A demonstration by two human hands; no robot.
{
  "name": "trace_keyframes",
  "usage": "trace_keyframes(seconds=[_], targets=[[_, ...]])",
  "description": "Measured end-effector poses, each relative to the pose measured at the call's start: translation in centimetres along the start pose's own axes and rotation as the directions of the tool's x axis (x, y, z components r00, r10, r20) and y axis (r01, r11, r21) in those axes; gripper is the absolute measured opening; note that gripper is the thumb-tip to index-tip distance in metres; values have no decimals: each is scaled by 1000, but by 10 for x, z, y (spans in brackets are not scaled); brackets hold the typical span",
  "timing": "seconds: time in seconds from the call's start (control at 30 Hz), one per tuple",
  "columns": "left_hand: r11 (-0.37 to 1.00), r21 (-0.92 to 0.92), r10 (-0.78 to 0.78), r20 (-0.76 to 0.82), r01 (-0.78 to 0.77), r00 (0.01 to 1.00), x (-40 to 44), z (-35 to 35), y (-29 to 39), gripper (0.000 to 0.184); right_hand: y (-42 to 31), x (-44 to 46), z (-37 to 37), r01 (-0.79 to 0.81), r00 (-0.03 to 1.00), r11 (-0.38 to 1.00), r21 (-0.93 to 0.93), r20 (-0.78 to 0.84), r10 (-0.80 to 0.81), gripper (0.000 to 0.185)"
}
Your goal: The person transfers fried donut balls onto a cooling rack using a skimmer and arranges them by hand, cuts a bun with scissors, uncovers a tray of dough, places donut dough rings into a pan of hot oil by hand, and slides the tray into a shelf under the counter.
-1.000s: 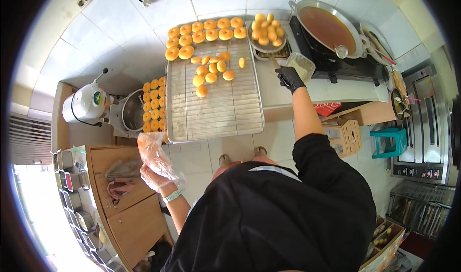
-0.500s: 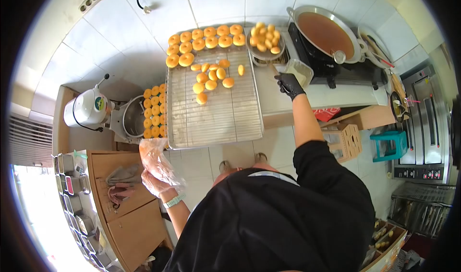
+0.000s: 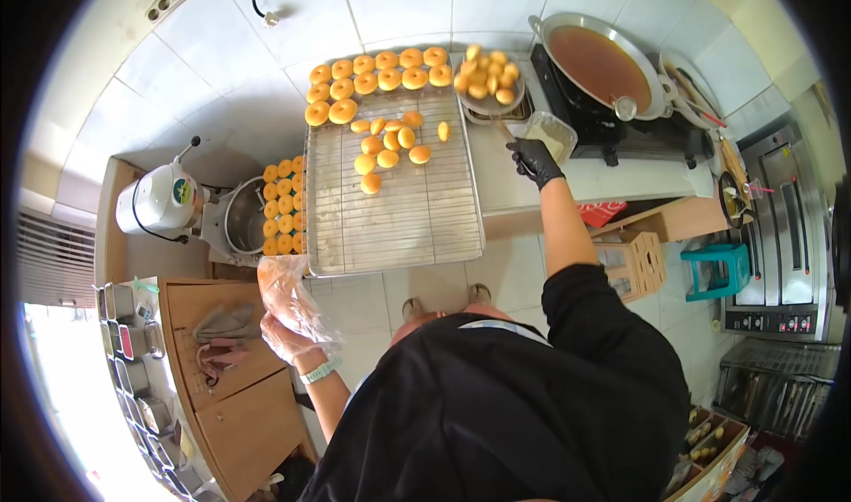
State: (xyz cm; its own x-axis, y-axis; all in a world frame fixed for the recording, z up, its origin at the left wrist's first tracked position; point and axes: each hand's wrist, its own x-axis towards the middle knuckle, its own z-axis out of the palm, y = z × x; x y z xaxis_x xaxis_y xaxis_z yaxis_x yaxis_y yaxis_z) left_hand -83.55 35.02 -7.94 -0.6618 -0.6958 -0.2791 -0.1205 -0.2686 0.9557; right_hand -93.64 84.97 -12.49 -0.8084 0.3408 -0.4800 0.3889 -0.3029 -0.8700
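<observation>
In a black glove, my right hand (image 3: 535, 160) is closed around the handle of a skimmer (image 3: 490, 110). Several small golden fried dough balls (image 3: 486, 74) are heaped in it, beside the far right corner of a wire-racked tray (image 3: 390, 227). Loose dough balls (image 3: 390, 143) lie scattered on the rack, and ring doughnuts (image 3: 388, 78) stand in rows along its far side. My left hand (image 3: 284, 338), apparently under clear plastic, is closed on a clear plastic bag (image 3: 288, 289) near the tray's front left corner. Something orange shows through the bag.
A wide pan of brown oil (image 3: 598, 63) sits on a black stove (image 3: 589, 134) at the right. A plastic tub (image 3: 551, 134) stands beside my right hand. More doughnuts (image 3: 284, 205) and a white mixer (image 3: 164, 200) are at the left. A teal stool (image 3: 716, 271) stands on the floor.
Dough balls in the skimmer have shifted and look slightly blurred. Both hands stay in nearly the same place, and the rack's contents look unchanged.
</observation>
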Motion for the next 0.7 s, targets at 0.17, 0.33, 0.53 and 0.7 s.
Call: trace_keyframes(seconds=[0.17, 0.33, 0.53, 0.7], targets=[[999, -42, -6, -3, 6, 1000, -9, 7, 4, 28, -20, -15, 5, 82, 996, 993, -86, -24, -85, 16], [999, -18, 38, -35, -39, 999, -1, -2, -5, 33, -41, -30, 7, 200, 980, 978, -56, 1, -201, 22], [960, 222, 188, -59, -171, 980, 3, 4, -14, 24, 1, 0, 0, 34, 999, 999, -24, 7, -34, 15], [999, -19, 36, -44, -37, 998, -5, 7, -2, 23, -15, 5, -6, 107, 994, 985, -137, 8, -107, 15]])
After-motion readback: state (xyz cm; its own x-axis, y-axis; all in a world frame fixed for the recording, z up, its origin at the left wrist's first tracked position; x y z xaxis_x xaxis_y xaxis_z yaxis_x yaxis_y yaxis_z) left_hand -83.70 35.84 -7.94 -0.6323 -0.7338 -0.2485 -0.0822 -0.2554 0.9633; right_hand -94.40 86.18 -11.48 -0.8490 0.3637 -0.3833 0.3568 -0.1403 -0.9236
